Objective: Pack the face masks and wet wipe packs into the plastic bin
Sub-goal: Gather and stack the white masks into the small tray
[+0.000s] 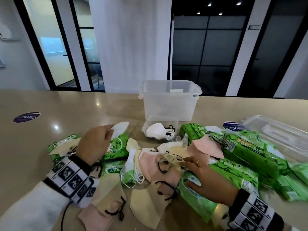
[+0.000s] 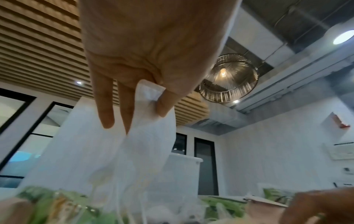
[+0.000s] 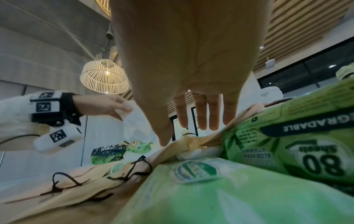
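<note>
Near on the desk [image 1: 50, 104], the right hand [image 1: 206, 179] rests with fingers straight and spread on cream masks [image 1: 173, 154] and green wipe packs [image 1: 236, 170]. Farther left, the left hand [image 1: 95, 144] pinches a white mask [image 1: 119, 129]. Farthest stands the clear plastic bin [image 1: 168, 104].

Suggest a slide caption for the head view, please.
Left hand pinches a white mask while right hand reaches into masks and wipe packs before the bin.
</note>
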Available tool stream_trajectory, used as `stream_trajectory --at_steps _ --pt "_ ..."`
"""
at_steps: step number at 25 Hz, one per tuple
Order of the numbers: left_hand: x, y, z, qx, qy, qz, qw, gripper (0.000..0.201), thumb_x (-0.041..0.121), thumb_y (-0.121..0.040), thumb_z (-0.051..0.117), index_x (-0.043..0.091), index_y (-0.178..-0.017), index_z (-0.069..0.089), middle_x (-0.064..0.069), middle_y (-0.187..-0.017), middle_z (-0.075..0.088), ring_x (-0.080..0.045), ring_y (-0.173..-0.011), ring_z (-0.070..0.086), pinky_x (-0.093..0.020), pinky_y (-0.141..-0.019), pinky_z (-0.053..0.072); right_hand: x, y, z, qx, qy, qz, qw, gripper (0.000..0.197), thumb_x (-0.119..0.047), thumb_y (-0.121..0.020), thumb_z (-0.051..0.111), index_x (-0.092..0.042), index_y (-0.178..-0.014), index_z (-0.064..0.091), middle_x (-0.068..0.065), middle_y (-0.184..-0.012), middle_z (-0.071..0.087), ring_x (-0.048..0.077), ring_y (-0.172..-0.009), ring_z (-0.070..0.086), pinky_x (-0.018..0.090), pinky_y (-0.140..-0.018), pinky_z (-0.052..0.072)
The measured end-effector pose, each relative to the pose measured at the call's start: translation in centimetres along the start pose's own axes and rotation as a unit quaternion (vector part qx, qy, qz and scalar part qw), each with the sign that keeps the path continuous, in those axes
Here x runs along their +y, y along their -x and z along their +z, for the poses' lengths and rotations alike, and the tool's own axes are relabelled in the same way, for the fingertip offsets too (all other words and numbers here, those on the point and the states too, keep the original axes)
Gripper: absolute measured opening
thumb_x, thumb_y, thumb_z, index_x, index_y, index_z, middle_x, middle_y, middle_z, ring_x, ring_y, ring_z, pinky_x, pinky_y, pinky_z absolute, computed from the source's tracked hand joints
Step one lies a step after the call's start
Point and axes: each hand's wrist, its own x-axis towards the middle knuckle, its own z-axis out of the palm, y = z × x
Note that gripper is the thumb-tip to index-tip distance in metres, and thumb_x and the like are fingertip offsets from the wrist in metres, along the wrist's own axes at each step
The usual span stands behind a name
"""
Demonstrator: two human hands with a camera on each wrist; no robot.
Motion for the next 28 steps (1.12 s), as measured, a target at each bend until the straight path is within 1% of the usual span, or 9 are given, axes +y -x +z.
stream_trajectory --at_steps 3,6,9,15,20,22,24,26,28 --pt "2.6 2.9 0.1 -0.018 0.057 0.031 0.998 0.031 0.031 -0.098 0.049 0.013 -0.113 0.069 -0.01 -0.093 0.072 -0.03 -0.088 0.066 -0.039 -0.079 0.05 -0.2 0.2 0.2 -0.009 0.029 0.0 1.0 0.06 -0.043 -0.093 0.051 -0.031 -0.146 0.025 -0.011 -0.144 0.027 0.008 -0.129 0.035 0.008 -0.094 0.023" --pt "4.5 5.0 1.0 -0.077 0.076 0.043 0.993 0.025 0.035 -0.096 0.051 0.019 -0.101 0.07 -0.002 -0.089 0.072 -0.027 -0.093 0.063 -0.036 -0.079 0.046 -0.3 -0.2 0.7 -0.001 0.014 0.001 1.0 0.064 -0.042 -0.093 0.053 -0.031 -0.147 0.021 -0.009 -0.144 0.031 0.01 -0.128 0.036 0.016 -0.1 0.03" --pt "5.4 6.1 2.4 -0.113 0.119 0.052 0.985 0.035 0.048 -0.087 0.044 0.024 -0.095 0.068 0.004 -0.08 0.069 -0.019 -0.08 0.063 -0.036 -0.07 0.05 -0.5 -0.8 1.1 0.021 -0.02 -0.006 1.0 0.063 -0.04 -0.093 0.054 -0.028 -0.147 0.023 -0.006 -0.137 0.039 0.014 -0.122 0.042 0.023 -0.097 0.037" --pt "6.4 6.4 5.1 -0.126 0.152 0.054 0.979 0.03 0.049 -0.081 0.043 0.029 -0.091 0.063 0.004 -0.078 0.066 -0.017 -0.077 0.06 -0.036 -0.066 0.05 -1.3 -2.0 2.3 0.068 -0.033 -0.029 0.997 0.062 -0.044 -0.087 0.044 -0.028 -0.145 0.029 -0.006 -0.13 0.045 0.016 -0.118 0.047 0.031 -0.095 0.042" --pt "6.5 6.6 6.7 -0.152 0.154 0.066 0.974 0.033 0.051 -0.08 0.044 0.028 -0.092 0.065 0.004 -0.082 0.068 -0.012 -0.078 0.061 -0.038 -0.068 0.05 -2.3 -2.1 2.2 0.091 -0.096 -0.074 0.988 0.065 -0.037 -0.083 0.056 -0.028 -0.142 0.031 -0.011 -0.129 0.044 0.006 -0.119 0.043 0.021 -0.098 0.038" --pt "6.6 6.7 7.1 -0.174 0.196 0.073 0.962 0.032 0.054 -0.08 0.046 0.032 -0.092 0.066 0.009 -0.082 0.069 -0.007 -0.079 0.062 -0.038 -0.07 0.05 -2.4 -2.2 2.2 0.095 -0.1 -0.09 0.986 0.048 -0.048 -0.087 0.056 -0.033 -0.13 0.043 -0.015 -0.121 0.049 0.0 -0.11 0.045 0.019 -0.091 0.038" --pt "6.8 6.7 7.5 -0.199 0.241 0.079 0.947 0.021 0.05 -0.082 0.054 0.036 -0.089 0.068 0.015 -0.082 0.07 -0.003 -0.08 0.063 -0.035 -0.072 0.051 -2.4 -2.3 2.2 0.116 -0.093 -0.099 0.984 0.026 -0.054 -0.091 0.05 -0.032 -0.104 0.053 -0.014 -0.099 0.054 -0.002 -0.088 0.045 0.019 -0.076 0.036" --pt "7.0 6.9 7.6 -0.218 0.271 0.083 0.934 0.009 0.041 -0.085 0.062 0.039 -0.087 0.07 0.02 -0.083 0.07 0.002 -0.082 0.063 -0.031 -0.074 0.051 -2.3 -2.4 2.4 0.133 -0.088 -0.103 0.982 0.023 -0.049 -0.094 0.048 -0.028 -0.088 0.054 -0.01 -0.082 0.054 0.002 -0.076 0.045 0.021 -0.067 0.033" --pt "7.2 7.1 7.3 -0.217 0.291 0.072 0.929 0.016 0.051 -0.082 0.063 0.038 -0.088 0.071 0.02 -0.085 0.071 0.001 -0.082 0.065 -0.032 -0.074 0.053 -2.3 -2.3 2.6 0.148 -0.082 -0.096 0.981 0.02 -0.044 -0.094 0.049 -0.026 -0.085 0.056 -0.01 -0.08 0.054 0.005 -0.075 0.048 0.022 -0.065 0.036"
